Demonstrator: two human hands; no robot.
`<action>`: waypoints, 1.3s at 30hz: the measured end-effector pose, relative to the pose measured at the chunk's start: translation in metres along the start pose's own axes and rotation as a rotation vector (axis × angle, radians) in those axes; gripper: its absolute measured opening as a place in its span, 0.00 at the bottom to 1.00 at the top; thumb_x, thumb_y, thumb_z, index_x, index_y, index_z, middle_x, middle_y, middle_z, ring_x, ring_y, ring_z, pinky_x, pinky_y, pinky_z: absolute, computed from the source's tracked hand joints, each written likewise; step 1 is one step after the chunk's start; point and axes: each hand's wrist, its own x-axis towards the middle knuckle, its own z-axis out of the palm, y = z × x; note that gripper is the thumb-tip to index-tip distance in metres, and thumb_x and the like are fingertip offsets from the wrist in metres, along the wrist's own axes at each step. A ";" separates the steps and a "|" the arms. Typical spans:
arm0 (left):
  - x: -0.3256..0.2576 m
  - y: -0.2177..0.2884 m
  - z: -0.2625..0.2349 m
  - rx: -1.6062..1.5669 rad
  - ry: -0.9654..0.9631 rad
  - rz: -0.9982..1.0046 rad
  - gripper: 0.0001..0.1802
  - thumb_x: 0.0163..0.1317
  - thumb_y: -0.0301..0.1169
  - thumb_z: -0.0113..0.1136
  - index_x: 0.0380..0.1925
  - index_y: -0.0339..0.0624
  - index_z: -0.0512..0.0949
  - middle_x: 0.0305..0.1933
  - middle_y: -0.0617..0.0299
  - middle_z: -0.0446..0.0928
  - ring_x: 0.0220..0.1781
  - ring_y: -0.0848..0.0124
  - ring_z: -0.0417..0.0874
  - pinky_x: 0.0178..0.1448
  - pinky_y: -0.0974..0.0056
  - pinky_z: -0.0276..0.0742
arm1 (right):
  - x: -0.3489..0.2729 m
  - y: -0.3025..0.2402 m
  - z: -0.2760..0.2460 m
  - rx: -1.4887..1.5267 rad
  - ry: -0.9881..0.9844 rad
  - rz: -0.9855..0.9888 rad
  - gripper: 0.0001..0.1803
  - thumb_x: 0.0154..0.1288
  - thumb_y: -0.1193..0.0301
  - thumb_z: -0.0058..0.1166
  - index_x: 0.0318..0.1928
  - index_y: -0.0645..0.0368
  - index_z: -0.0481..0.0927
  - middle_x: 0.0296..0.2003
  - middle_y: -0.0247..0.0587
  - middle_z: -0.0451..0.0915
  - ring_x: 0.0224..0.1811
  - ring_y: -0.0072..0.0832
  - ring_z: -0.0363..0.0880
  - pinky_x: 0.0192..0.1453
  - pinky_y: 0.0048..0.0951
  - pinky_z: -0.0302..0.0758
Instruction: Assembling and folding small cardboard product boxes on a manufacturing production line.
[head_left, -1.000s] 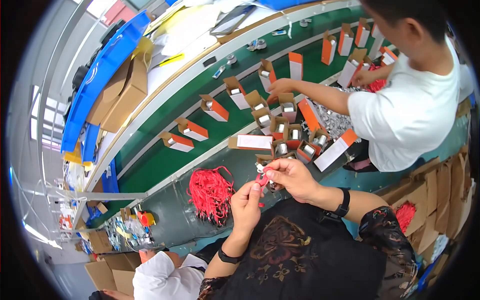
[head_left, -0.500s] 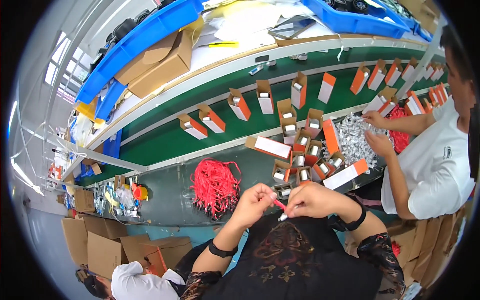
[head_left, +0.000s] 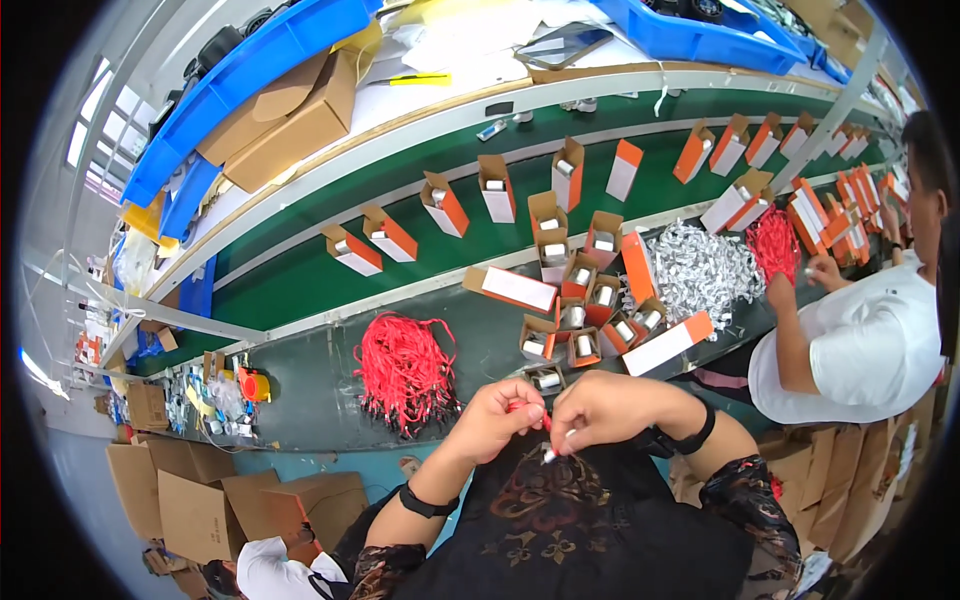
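both hands low-center of frame, close together: left hand [head_left: 497, 418] pinching a red cord [head_left: 545, 420], right hand [head_left: 610, 405] closed on a small silver piece [head_left: 549, 456] at the cord's end. vs a sec ago they've dropped from by the boxes down to my chest, so cord + piece are picked up & being joined. open orange-white boxes [head_left: 585, 320] just above, each w/ a silver part inside. red cord pile [head_left: 405, 368] left of center on the table.

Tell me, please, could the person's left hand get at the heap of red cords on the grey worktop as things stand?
Probably yes: the left hand is beside the heap of red cords, with bare worktop between. But its fingers pinch a thin red piece with the right hand.
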 end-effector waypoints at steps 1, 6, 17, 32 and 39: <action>-0.001 0.000 0.006 -0.008 0.004 0.002 0.06 0.66 0.28 0.65 0.38 0.41 0.78 0.35 0.65 0.81 0.35 0.78 0.80 0.43 0.72 0.77 | 0.003 0.005 0.008 -0.310 0.104 0.079 0.05 0.56 0.73 0.63 0.35 0.57 0.86 0.30 0.46 0.84 0.32 0.41 0.84 0.39 0.38 0.80; 0.006 0.001 0.033 0.008 0.307 0.341 0.05 0.66 0.20 0.62 0.41 0.37 0.80 0.40 0.60 0.83 0.41 0.74 0.84 0.47 0.67 0.83 | 0.023 0.013 0.029 -0.337 0.876 0.079 0.05 0.60 0.75 0.63 0.35 0.61 0.82 0.33 0.43 0.83 0.33 0.32 0.85 0.36 0.31 0.81; 0.016 -0.020 -0.004 -0.515 0.111 0.251 0.07 0.68 0.25 0.61 0.44 0.44 0.76 0.44 0.60 0.83 0.41 0.72 0.84 0.46 0.65 0.83 | 0.038 0.019 0.028 0.454 0.726 0.034 0.15 0.69 0.77 0.59 0.55 0.66 0.81 0.36 0.35 0.82 0.37 0.19 0.79 0.43 0.23 0.78; 0.123 -0.031 -0.134 -0.395 0.350 -0.018 0.30 0.66 0.51 0.63 0.58 0.40 0.73 0.53 0.55 0.79 0.54 0.65 0.80 0.60 0.56 0.75 | 0.022 0.053 0.003 0.786 0.785 0.279 0.12 0.66 0.79 0.60 0.49 0.69 0.82 0.36 0.36 0.84 0.34 0.17 0.78 0.40 0.21 0.74; 0.259 -0.087 -0.190 0.013 0.986 -0.462 0.63 0.43 0.70 0.70 0.65 0.25 0.64 0.65 0.43 0.70 0.66 0.52 0.73 0.70 0.53 0.69 | -0.005 0.051 0.013 0.652 1.172 0.367 0.12 0.63 0.75 0.65 0.47 0.65 0.82 0.35 0.34 0.84 0.30 0.17 0.78 0.35 0.19 0.75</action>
